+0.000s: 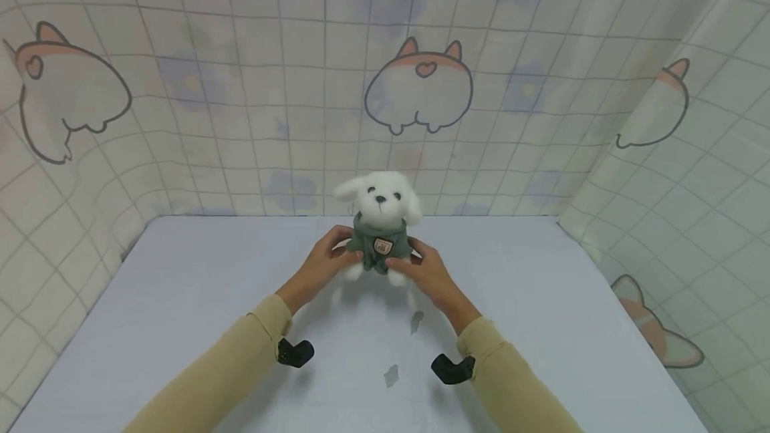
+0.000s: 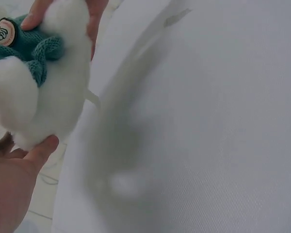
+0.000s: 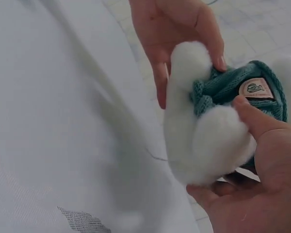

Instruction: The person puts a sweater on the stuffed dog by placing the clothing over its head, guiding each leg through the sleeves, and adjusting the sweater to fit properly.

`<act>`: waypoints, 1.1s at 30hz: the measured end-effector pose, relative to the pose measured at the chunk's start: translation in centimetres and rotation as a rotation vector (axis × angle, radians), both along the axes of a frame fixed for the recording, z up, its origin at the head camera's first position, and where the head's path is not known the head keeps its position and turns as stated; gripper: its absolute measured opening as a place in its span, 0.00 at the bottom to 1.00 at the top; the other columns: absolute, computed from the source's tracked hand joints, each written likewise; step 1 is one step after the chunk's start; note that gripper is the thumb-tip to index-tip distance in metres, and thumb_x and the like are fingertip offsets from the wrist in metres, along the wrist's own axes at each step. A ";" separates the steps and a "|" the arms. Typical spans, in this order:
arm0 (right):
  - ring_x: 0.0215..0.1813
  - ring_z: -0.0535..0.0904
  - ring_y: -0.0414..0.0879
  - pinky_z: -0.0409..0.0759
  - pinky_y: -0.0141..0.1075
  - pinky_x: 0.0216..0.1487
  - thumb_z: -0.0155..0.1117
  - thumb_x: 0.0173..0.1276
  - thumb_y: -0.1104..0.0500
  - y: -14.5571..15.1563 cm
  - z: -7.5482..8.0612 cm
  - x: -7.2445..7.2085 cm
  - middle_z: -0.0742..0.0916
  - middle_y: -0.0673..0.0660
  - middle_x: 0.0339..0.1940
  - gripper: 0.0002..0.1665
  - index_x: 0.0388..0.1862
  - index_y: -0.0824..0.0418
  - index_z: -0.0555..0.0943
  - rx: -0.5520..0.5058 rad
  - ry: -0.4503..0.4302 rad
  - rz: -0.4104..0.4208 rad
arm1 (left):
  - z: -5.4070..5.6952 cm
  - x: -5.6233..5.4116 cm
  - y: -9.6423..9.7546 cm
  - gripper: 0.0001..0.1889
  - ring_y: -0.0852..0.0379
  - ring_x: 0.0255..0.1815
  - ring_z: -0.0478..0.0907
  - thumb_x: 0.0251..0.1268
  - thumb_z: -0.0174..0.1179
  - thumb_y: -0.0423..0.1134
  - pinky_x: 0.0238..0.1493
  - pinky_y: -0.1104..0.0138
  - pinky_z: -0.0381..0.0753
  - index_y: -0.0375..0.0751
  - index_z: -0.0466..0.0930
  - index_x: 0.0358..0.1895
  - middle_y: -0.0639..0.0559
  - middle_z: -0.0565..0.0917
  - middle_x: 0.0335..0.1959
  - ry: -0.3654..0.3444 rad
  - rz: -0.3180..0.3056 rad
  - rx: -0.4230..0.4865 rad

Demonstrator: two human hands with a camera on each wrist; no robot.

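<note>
Between both hands is a white plush dog [image 1: 380,200] in a green knitted sweater [image 1: 364,240] with a round-cornered patch [image 1: 383,246] on its chest. It faces me, held above the table near the far edge. My left hand [image 1: 325,260] grips its side, thumb in front and fingers behind. On the other side my right hand [image 1: 428,271] grips it the same way, and in the right wrist view the thumb of the right hand [image 3: 266,165] presses the sweater beside the patch. A small tag [image 2: 93,98] sticks out from the toy's underside. Most fingers are hidden behind the body.
The white table [image 1: 198,286] carries two small grey marks, one nearer [image 1: 392,375] and one farther [image 1: 417,321]. A checked curtain [image 1: 252,119] with cartoon corgi prints hangs behind and at both sides. Black wrist devices [image 1: 295,353] jut from both sleeves.
</note>
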State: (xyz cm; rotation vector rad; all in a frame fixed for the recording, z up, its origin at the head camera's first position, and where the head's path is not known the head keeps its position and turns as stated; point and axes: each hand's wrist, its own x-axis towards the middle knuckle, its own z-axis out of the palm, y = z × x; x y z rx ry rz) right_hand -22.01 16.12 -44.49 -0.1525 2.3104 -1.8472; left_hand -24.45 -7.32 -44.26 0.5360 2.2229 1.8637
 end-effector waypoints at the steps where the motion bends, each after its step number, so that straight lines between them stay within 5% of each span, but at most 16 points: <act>1: 0.66 0.76 0.54 0.77 0.48 0.62 0.70 0.62 0.50 0.0 -0.1 -0.1 0.77 0.58 0.68 0.44 0.74 0.56 0.63 0.010 0.008 0.013 | -0.1 0.0 -0.1 0.22 0.48 0.76 0.58 0.65 0.62 0.44 0.75 0.52 0.58 0.49 0.70 0.60 0.50 0.71 0.66 0.010 -0.005 0.001; 5: 0.62 0.79 0.54 0.76 0.48 0.62 0.69 0.63 0.55 -0.2 -0.6 -0.4 0.80 0.60 0.64 0.39 0.72 0.59 0.66 0.051 0.056 0.058 | -0.3 -0.3 -0.1 0.25 0.45 0.76 0.58 0.64 0.63 0.41 0.75 0.49 0.57 0.48 0.68 0.63 0.48 0.70 0.68 0.024 -0.013 -0.014; 10: 0.68 0.73 0.56 0.70 0.50 0.68 0.66 0.65 0.59 -0.6 -0.6 -0.7 0.75 0.62 0.68 0.39 0.73 0.62 0.63 0.075 0.083 0.082 | -0.2 -0.9 0.1 0.27 0.44 0.75 0.60 0.63 0.63 0.34 0.73 0.44 0.58 0.44 0.65 0.64 0.43 0.69 0.69 0.048 0.000 -0.050; 21: 0.78 0.57 0.57 0.53 0.53 0.77 0.57 0.60 0.62 -1.9 -1.4 -1.8 0.65 0.61 0.76 0.43 0.75 0.65 0.58 0.076 -0.060 -0.041 | -2.0 -2.1 0.3 0.26 0.43 0.75 0.60 0.59 0.63 0.33 0.69 0.43 0.64 0.48 0.64 0.59 0.42 0.67 0.72 0.091 0.090 -0.263; 28: 0.77 0.59 0.55 0.55 0.53 0.76 0.55 0.66 0.63 -2.2 -2.7 -2.5 0.70 0.58 0.73 0.33 0.71 0.59 0.66 0.194 0.043 -0.023 | -3.2 -2.5 0.1 0.24 0.39 0.73 0.63 0.57 0.64 0.32 0.67 0.45 0.68 0.43 0.64 0.55 0.38 0.70 0.69 0.222 0.151 -0.352; 33: 0.75 0.64 0.56 0.61 0.53 0.74 0.54 0.70 0.59 -2.3 -3.3 -3.1 0.73 0.59 0.71 0.28 0.69 0.59 0.68 0.327 0.095 -0.048 | -3.4 -3.0 0.1 0.25 0.38 0.70 0.66 0.57 0.65 0.32 0.65 0.46 0.72 0.43 0.63 0.55 0.37 0.71 0.67 0.246 0.169 -0.400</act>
